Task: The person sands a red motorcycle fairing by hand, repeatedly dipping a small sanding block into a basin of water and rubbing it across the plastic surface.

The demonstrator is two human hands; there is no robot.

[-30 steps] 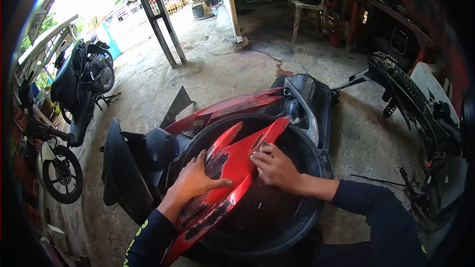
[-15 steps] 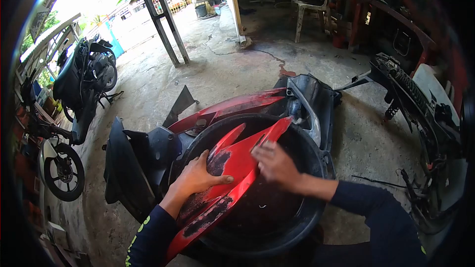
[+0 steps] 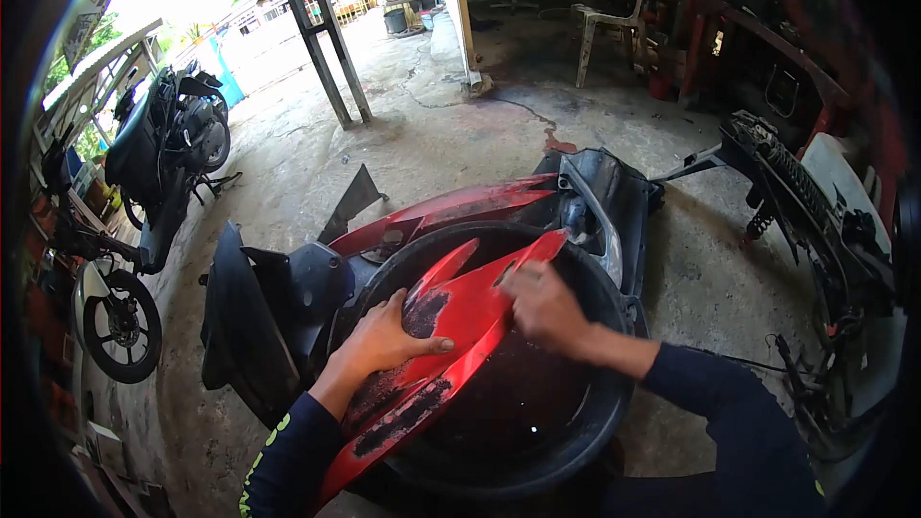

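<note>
In the lower middle of the frame, a red fairing panel (image 3: 451, 336) is laid slantwise across the rim of a large black tub (image 3: 537, 441), amid other red and black bodywork on the concrete floor (image 3: 432, 134). The left hand (image 3: 384, 341) is pressed flat on the panel's scuffed lower half, its fingers spread apart. The right hand (image 3: 542, 307) is seen blurred at the panel's upper edge, fingers curled together; whether anything is pinched cannot be told. The panel is best kept braced firmly by the flat palm, and the upper edge worked with short, even strokes.
</note>
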